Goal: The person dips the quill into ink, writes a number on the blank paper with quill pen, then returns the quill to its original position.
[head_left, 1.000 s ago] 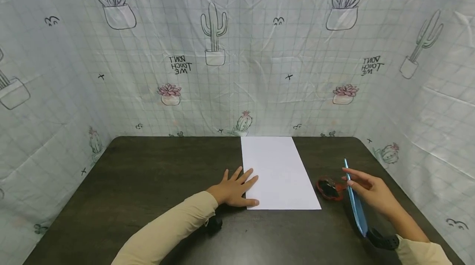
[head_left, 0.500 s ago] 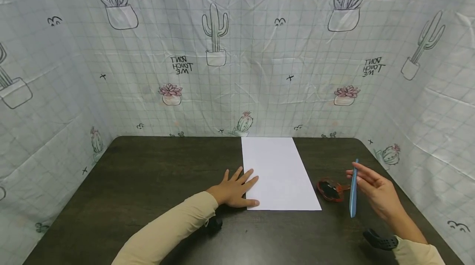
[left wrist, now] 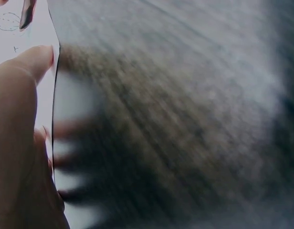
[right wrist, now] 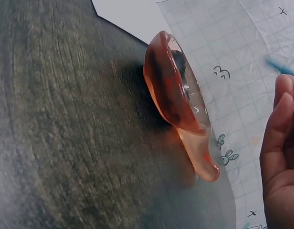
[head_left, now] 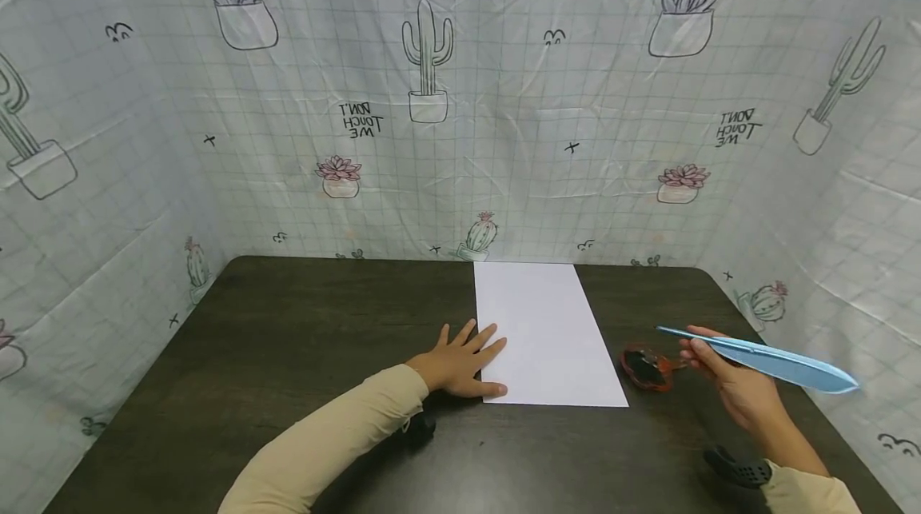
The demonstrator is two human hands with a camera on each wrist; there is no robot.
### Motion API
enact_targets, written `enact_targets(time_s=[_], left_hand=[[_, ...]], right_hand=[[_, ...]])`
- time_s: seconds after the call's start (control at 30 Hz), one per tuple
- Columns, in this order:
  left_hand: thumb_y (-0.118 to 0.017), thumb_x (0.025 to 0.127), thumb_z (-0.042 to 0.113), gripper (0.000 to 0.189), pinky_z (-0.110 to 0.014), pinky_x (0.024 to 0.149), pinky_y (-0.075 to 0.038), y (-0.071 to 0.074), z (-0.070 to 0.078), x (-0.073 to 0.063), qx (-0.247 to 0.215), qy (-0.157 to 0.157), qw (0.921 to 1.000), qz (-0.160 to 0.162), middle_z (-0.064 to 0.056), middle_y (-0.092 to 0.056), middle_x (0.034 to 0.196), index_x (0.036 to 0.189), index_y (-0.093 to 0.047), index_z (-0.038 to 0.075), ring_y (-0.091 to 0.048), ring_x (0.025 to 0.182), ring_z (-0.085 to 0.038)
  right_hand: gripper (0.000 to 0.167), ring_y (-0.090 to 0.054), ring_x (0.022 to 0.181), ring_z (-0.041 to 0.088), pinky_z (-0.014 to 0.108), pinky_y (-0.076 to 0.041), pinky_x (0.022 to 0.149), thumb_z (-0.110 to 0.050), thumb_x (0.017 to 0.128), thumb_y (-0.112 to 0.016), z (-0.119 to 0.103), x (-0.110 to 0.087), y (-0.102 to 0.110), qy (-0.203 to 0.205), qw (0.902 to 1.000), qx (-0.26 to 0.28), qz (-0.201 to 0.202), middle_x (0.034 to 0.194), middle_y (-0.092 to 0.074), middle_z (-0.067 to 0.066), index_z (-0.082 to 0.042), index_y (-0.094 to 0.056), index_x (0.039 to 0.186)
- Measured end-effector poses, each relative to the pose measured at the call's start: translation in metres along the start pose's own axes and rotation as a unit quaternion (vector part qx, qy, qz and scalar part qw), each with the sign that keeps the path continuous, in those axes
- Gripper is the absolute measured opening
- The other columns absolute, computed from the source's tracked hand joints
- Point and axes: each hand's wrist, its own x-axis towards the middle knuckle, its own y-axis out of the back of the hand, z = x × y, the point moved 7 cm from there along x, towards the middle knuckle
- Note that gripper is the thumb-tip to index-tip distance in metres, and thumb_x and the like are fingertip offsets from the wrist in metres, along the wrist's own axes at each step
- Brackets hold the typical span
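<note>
A sheet of white paper (head_left: 543, 322) lies on the dark table. My left hand (head_left: 456, 362) rests on its left edge, fingers spread; the thumb (left wrist: 35, 64) shows in the left wrist view. With thumb and fingertips, my right hand (head_left: 748, 398) pinches a light blue feather-shaped pen (head_left: 791, 366). Its thin end points left and its broad end reaches right, above the table. Near those fingers stands a small translucent red-orange dish (head_left: 647, 368) with a short handle and something dark inside. In the right wrist view only the pen's blurred thin tip (right wrist: 283, 68) shows.
Dark wood-grain table (head_left: 331, 322) surrounds the paper. White curtains (head_left: 489, 98) with a grid and cactus prints stand behind it and at both sides. A black band (head_left: 737, 468) is on the right wrist.
The pen has turned in my right hand: its broad end swung from pointing down toward me to pointing right. My left hand stays on the paper. The head view shifts slightly.
</note>
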Motion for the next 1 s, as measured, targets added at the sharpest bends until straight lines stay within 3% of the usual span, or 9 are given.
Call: enact_targets(time_s=[0.17,0.37,0.5,0.67,1.0], left_hand=[[-0.037,0.091,0.07,0.081,-0.064,0.112,-0.004,-0.0014,-0.0014,0.0007,0.002,0.0,1.0,0.001,0.003,0.0,0.162,0.156,-0.01,0.03,0.001,0.148,-0.029],[-0.037,0.091,0.071,0.081,-0.064,0.112,-0.003,-0.003,-0.0013,0.0009,0.001,-0.001,1.0,-0.001,0.004,0.0,0.162,0.156,-0.01,0.03,0.001,0.148,-0.029],[-0.037,0.091,0.07,0.081,-0.064,0.112,-0.003,-0.0041,-0.0013,0.0021,0.001,-0.002,1.0,0.0,0.004,0.0,0.162,0.156,-0.009,0.03,0.002,0.148,-0.029],[-0.036,0.091,0.07,0.08,-0.064,0.112,-0.003,-0.0057,-0.0027,0.0032,-0.001,0.0,1.0,0.005,0.004,0.0,0.162,0.156,-0.009,0.031,0.002,0.148,-0.029],[-0.036,0.091,0.071,0.08,-0.063,0.113,-0.004,-0.0053,-0.0029,0.0031,0.003,0.0,1.0,0.007,0.005,0.0,0.162,0.156,-0.01,0.031,0.001,0.148,-0.028]], right_hand=[[0.037,-0.07,0.087,0.007,0.017,-0.053,0.074,0.011,0.097,-0.043,0.0049,-0.0005,-0.0003,-0.009,0.9999,-0.013,-0.004,0.096,-0.073,-0.002,-0.013,-0.067,0.111],[0.032,-0.07,0.084,0.008,0.019,-0.055,0.072,0.017,0.093,-0.046,0.0004,-0.0024,-0.0008,0.018,0.9998,-0.013,-0.002,0.092,-0.072,0.001,-0.003,-0.067,0.106],[0.03,-0.07,0.087,0.01,0.021,-0.055,0.075,0.015,0.095,-0.043,-0.0012,-0.0018,-0.0035,0.009,0.9981,-0.045,-0.04,0.095,-0.072,0.001,-0.001,-0.064,0.109],[0.025,-0.069,0.095,0.013,0.023,-0.054,0.081,0.006,0.1,-0.041,0.0037,-0.0007,-0.0063,-0.03,0.9876,-0.125,-0.09,0.104,-0.072,0.0,-0.001,-0.058,0.118],[0.015,-0.067,0.088,0.009,0.022,-0.054,0.076,0.007,0.093,-0.055,0.0015,-0.0007,-0.0066,-0.018,0.9756,-0.212,-0.054,0.096,-0.07,-0.001,0.01,-0.058,0.108]])
